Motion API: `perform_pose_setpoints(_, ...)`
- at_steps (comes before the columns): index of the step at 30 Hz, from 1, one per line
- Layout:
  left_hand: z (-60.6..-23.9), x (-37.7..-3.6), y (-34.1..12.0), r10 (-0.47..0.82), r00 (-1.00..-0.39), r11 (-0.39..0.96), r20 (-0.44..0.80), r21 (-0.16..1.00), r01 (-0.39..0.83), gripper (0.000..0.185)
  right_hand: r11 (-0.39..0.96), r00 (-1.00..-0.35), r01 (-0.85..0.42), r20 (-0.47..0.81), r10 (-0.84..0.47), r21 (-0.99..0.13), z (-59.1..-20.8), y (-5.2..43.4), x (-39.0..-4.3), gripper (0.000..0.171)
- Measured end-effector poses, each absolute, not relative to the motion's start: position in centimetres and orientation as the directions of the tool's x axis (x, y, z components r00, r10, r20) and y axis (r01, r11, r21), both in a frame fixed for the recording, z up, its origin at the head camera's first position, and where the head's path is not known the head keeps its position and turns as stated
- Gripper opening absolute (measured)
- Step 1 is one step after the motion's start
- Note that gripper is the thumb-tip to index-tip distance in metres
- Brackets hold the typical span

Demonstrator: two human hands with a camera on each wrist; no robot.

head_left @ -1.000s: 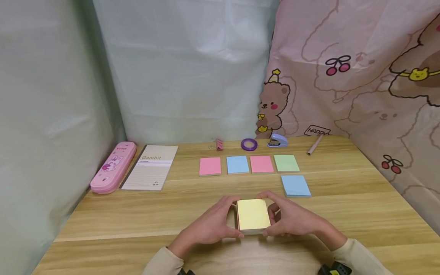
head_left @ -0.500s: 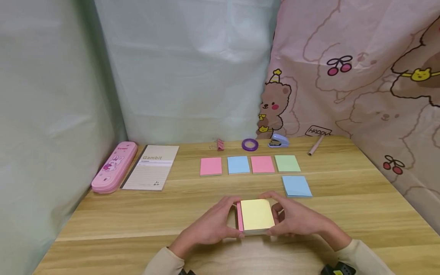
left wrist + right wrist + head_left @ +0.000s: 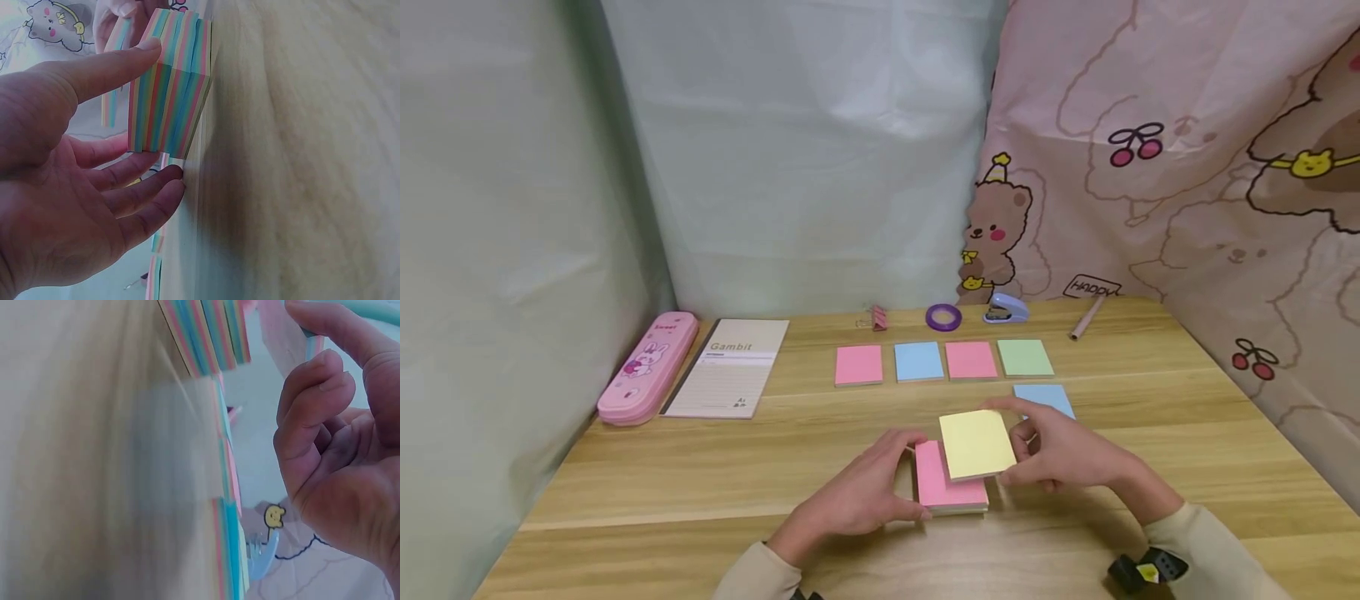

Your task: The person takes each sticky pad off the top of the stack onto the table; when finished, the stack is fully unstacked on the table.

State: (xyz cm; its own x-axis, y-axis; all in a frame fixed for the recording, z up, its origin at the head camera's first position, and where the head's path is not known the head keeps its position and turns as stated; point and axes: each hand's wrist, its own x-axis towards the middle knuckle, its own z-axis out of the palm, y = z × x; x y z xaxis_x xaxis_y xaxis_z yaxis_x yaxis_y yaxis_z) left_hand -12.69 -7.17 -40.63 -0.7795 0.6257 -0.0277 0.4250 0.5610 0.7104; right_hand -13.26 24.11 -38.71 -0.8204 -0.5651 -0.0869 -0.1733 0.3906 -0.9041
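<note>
Right hand [image 3: 1060, 454] pinches a yellow-topped pad [image 3: 976, 444], lifted off the stack [image 3: 951, 492]. Left hand [image 3: 857, 492] steadies the stack, fingers nearly straight.

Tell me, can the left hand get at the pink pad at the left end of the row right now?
Probably yes. The left hand only rests against the pink-topped stack, and bare table lies between it and the pink pad.

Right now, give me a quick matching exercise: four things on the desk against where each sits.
Things:
1. yellow pad
2. pencil case
3. stapler
4. green pad

Places:
A. far left, beside the notebook
B. right end of the pad row
C. in the right hand
D. back edge, right of the tape roll

Pairs: 1-C, 2-A, 3-D, 4-B
</note>
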Motion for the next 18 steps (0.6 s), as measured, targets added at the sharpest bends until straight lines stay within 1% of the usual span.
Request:
perform_pose_setpoints(4, -40.6, -12.7, -7.2, 0.630, -0.777, 0.554, -0.019, 0.712, 0.431, 0.083, 0.401, -0.835, -0.173, -0.082, -0.544, -0.900, -38.3, 25.0, -14.4, 0.093)
perform_pose_setpoints(10, -40.5, -12.6, -7.3, 0.626, -0.779, 0.560, -0.026, 0.710, 0.427, 0.083, 0.454, -0.865, -0.173, -0.085, -0.495, -0.874, -38.4, 26.4, -16.2, 0.091)
perform_pose_setpoints(18, -40.6, -12.6, -7.2, 0.625, -0.780, 0.566, -0.027, 0.705, 0.428, 0.083, 0.472, -0.888, -0.113, -0.124, -0.442, -0.874, -38.9, 27.4, -17.7, 0.095)
